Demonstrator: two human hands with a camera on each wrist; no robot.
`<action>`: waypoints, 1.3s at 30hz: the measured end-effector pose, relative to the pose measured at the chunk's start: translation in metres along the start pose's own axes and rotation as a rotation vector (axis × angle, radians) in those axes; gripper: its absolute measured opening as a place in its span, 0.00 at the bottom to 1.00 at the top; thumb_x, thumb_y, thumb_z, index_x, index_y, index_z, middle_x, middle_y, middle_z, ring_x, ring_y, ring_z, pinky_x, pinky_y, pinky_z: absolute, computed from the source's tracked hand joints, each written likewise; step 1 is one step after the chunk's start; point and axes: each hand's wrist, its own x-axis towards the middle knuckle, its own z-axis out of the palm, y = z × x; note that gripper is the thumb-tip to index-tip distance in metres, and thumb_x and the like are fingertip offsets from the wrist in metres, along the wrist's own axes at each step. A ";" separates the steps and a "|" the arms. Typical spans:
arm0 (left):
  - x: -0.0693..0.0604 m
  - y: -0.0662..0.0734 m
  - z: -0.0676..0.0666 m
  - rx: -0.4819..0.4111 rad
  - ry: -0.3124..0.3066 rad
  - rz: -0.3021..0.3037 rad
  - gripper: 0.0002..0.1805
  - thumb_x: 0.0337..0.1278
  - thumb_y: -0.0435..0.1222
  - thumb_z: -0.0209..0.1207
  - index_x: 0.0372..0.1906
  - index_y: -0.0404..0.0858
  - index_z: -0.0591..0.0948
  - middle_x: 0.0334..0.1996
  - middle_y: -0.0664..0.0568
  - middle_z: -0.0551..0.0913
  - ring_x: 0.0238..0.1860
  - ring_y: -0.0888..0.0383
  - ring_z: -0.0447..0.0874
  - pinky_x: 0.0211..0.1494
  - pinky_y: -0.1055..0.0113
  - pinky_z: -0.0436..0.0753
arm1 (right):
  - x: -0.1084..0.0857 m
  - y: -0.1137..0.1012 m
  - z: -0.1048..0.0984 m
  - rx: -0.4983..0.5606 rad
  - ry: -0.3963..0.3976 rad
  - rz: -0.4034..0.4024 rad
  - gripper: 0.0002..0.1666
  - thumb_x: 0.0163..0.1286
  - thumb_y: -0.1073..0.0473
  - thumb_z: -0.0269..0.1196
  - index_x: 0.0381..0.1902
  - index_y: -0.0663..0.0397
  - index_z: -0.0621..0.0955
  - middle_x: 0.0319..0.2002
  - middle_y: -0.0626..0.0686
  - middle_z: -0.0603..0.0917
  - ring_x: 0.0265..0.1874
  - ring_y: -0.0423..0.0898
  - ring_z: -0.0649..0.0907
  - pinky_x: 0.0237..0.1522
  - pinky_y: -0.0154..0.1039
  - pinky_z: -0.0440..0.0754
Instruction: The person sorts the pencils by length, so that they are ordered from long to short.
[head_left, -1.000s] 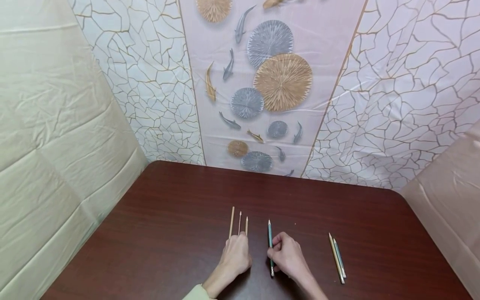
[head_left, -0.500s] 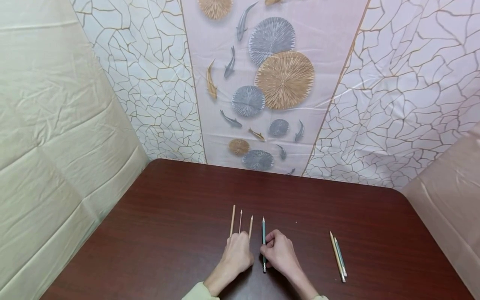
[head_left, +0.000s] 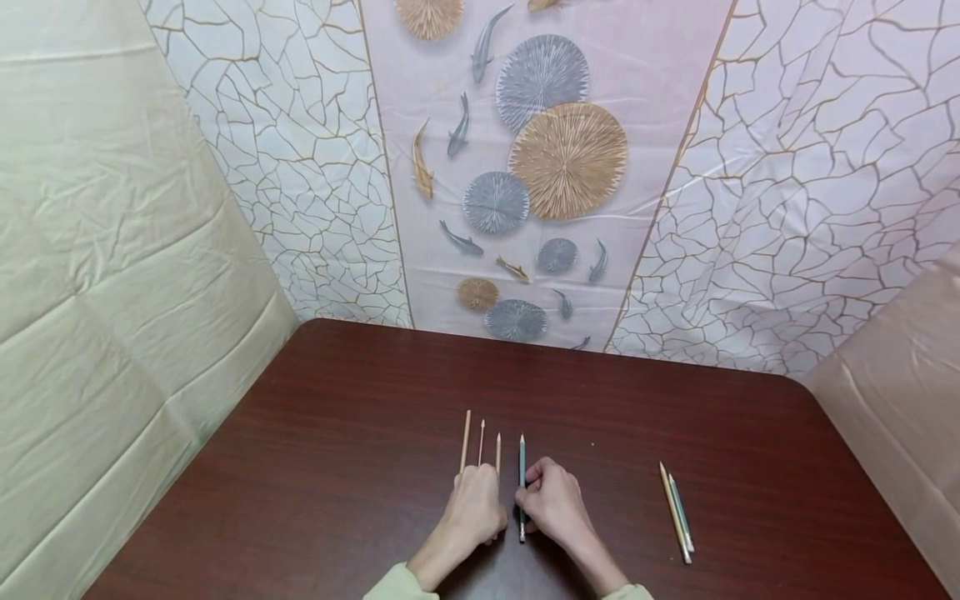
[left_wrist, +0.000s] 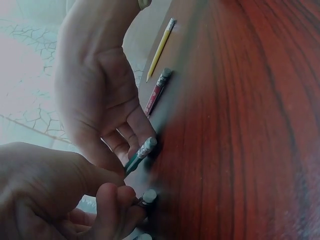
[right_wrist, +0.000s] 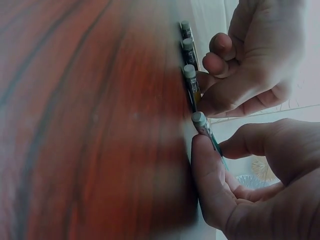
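My right hand pinches a green pencil between thumb and fingers, low near its eraser end; the tip points away from me. Just left of it, my left hand holds a yellowish pencil by its lower part, seen in the right wrist view as a yellow pencil at the fingertips. Two more pencils, a thin pinkish pencil and a tan pencil, lie beside it, their lower parts hidden by the left hand. All stand roughly side by side, with a gap before the green one.
On the right of the dark red-brown table lie a yellow pencil and a blue-green pencil, close together. Patterned cloth hangs behind the table's far edge, with plain cloth at both sides.
My right hand has slid the green pencil left, towards the others, and it now lies straighter. The yellowish pencil by my left hand shifted right, then slightly back left.
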 end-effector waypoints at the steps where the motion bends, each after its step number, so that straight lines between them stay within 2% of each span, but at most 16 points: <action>1: 0.000 0.000 0.000 0.002 0.002 0.002 0.14 0.32 0.20 0.60 0.10 0.40 0.73 0.03 0.59 0.67 0.02 0.65 0.65 0.13 0.73 0.72 | 0.000 -0.001 0.001 -0.003 -0.003 -0.001 0.10 0.51 0.70 0.61 0.34 0.66 0.75 0.22 0.50 0.80 0.08 0.44 0.81 0.13 0.38 0.79; 6: 0.000 0.000 0.000 -0.004 -0.007 -0.002 0.15 0.33 0.20 0.60 0.10 0.40 0.73 0.00 0.61 0.66 0.01 0.67 0.66 0.12 0.75 0.71 | 0.000 -0.004 0.004 0.002 -0.012 -0.008 0.10 0.52 0.71 0.62 0.34 0.67 0.76 0.21 0.50 0.81 0.09 0.44 0.81 0.14 0.37 0.79; 11: 0.000 -0.001 0.000 -0.003 -0.008 -0.003 0.15 0.35 0.20 0.60 0.11 0.40 0.73 0.02 0.60 0.67 0.01 0.66 0.66 0.14 0.74 0.73 | 0.000 -0.005 0.008 0.025 -0.022 -0.032 0.09 0.52 0.72 0.62 0.32 0.69 0.75 0.21 0.51 0.82 0.10 0.45 0.82 0.14 0.37 0.79; 24: 0.000 -0.003 -0.002 -0.011 0.000 0.021 0.18 0.36 0.21 0.59 0.07 0.42 0.71 0.00 0.61 0.65 0.01 0.66 0.65 0.14 0.74 0.72 | 0.003 -0.004 0.012 -0.046 -0.010 -0.068 0.07 0.51 0.71 0.62 0.30 0.67 0.76 0.18 0.50 0.82 0.08 0.43 0.81 0.15 0.36 0.78; 32: -0.001 -0.003 -0.002 -0.038 -0.011 0.021 0.20 0.37 0.21 0.61 0.06 0.43 0.70 0.00 0.61 0.65 0.00 0.67 0.65 0.13 0.75 0.72 | 0.004 -0.006 0.012 -0.050 -0.013 -0.063 0.06 0.50 0.71 0.62 0.29 0.66 0.78 0.17 0.49 0.81 0.08 0.43 0.80 0.15 0.36 0.78; 39: -0.002 -0.002 -0.003 -0.050 -0.017 0.035 0.21 0.38 0.20 0.57 0.04 0.44 0.69 -0.01 0.63 0.64 0.00 0.68 0.64 0.13 0.76 0.71 | 0.006 -0.006 0.012 -0.066 -0.016 -0.086 0.04 0.51 0.72 0.63 0.27 0.66 0.79 0.16 0.49 0.82 0.08 0.42 0.80 0.17 0.36 0.80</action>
